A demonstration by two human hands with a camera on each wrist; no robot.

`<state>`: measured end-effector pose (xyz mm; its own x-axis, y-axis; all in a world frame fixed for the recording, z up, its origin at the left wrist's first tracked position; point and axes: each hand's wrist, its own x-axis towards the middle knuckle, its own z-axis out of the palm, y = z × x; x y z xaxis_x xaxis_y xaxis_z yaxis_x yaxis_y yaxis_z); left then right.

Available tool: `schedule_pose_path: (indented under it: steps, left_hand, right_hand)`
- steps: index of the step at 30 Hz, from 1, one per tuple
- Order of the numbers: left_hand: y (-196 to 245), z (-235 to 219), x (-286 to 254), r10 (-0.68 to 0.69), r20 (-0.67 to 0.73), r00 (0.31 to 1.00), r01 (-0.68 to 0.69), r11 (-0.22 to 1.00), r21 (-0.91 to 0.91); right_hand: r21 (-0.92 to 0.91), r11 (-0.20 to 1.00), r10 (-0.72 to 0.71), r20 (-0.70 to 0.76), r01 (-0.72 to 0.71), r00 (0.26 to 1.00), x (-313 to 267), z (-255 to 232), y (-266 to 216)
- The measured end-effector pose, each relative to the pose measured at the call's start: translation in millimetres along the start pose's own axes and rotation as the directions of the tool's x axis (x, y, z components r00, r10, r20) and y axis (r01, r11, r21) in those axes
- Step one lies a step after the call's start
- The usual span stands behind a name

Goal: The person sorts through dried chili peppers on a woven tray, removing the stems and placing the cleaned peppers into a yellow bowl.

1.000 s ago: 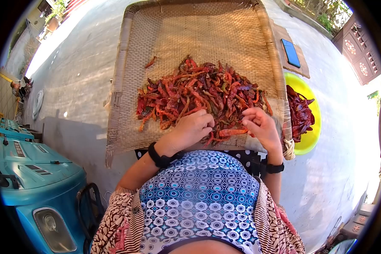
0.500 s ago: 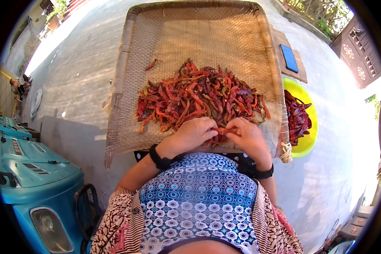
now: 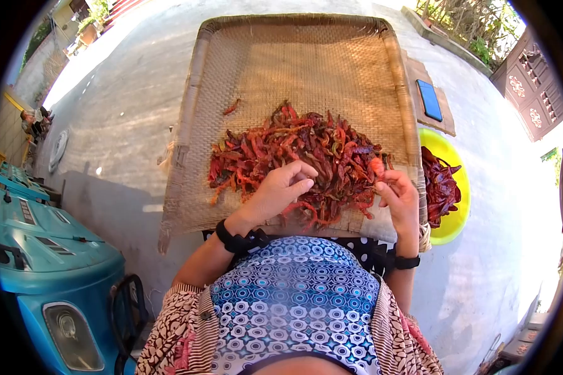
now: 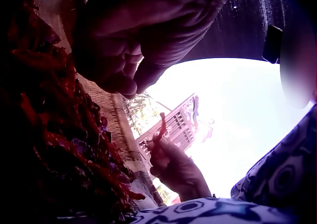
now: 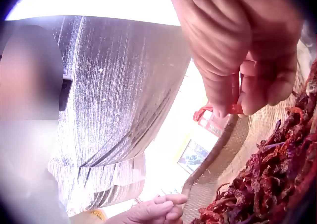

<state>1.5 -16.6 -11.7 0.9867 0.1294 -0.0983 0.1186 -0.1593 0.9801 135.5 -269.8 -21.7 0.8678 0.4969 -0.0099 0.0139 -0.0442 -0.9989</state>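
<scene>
My right hand (image 3: 400, 195) pinches a dried red chili pepper (image 3: 376, 167) between thumb and fingers at the pile's right edge. In the left wrist view that chili (image 4: 162, 127) points upward from the fingertips. The right wrist view shows part of it, red and wrinkled, at the thumb tip. Over the near left part of the pile of dried chilies (image 3: 331, 147) hovers my left hand (image 3: 280, 192), its fingers loosely bent and no chili showing in them. The pile lies on a woven tray (image 3: 306, 59); one small chili (image 3: 231, 107) lies apart at the left.
Right of the tray stands a yellow-green basin (image 3: 463, 187) with darker red chilies (image 3: 441, 190). Beyond it a phone (image 3: 429, 100) lies on cardboard (image 3: 444, 122). A teal vehicle (image 3: 56, 256) stands at the left on the concrete floor, and a person (image 3: 34, 124) sits far left.
Both hands were together over a chili at the near edge half a second ago. Now they are apart: the right hand has moved right and up with a chili, the left slightly left.
</scene>
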Motion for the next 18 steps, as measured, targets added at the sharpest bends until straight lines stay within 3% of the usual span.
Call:
schedule_pose_path:
  steps: [3, 4, 7, 10, 12, 13, 15, 16, 18]
  left_hand:
    - [-4, -11, 3, -0.016, -0.063, 0.998, 0.013, 0.998, -0.055]
    - [-4, -13, 2, -0.014, -0.073, 0.997, 0.010, 0.999, -0.051]
    - [-2, -8, 1, -0.014, -0.036, 0.999, 0.014, 1.000, -0.003]
    - [4, 2, -2, -0.049, 0.087, 0.995, 0.045, 0.998, 0.055]
    - [8, 4, -3, -0.086, 0.306, 0.948, 0.002, 0.965, 0.263]
    - [9, 5, -5, -0.093, 0.417, 0.904, -0.066, 0.934, 0.352]
    - [19, 11, -10, -0.199, 0.494, 0.846, -0.152, 0.799, 0.582]
    - [11, 14, -14, -0.161, 0.493, 0.855, -0.216, 0.754, 0.620]
    - [1, 16, -15, -0.139, 0.474, 0.870, -0.243, 0.715, 0.656]
  right_hand:
    - [0.365, 0.898, -0.149, -0.278, 0.248, 0.949, 10, -34, 3]
    - [0.635, 0.694, -0.114, -0.367, 0.338, 0.923, 12, -45, 4]
    - [0.931, 0.220, 0.129, -0.322, 0.290, 0.938, 18, -69, -1]
    - [0.751, 0.638, -0.021, -0.207, 0.172, 0.978, 18, -55, 9]
    - [0.348, 0.937, 0.030, -0.145, 0.023, 0.989, 23, -36, 5]
    - [0.104, 0.993, 0.068, -0.127, -0.055, 0.990, 26, -24, 2]
    - [-0.308, 0.946, -0.133, -0.070, 0.105, 0.989, 32, -2, -4]
    - [-0.494, 0.850, -0.219, -0.012, 0.185, 0.976, 36, 6, -7]
    - [-0.620, 0.717, -0.362, 0.061, 0.319, 0.930, 47, 16, 0]
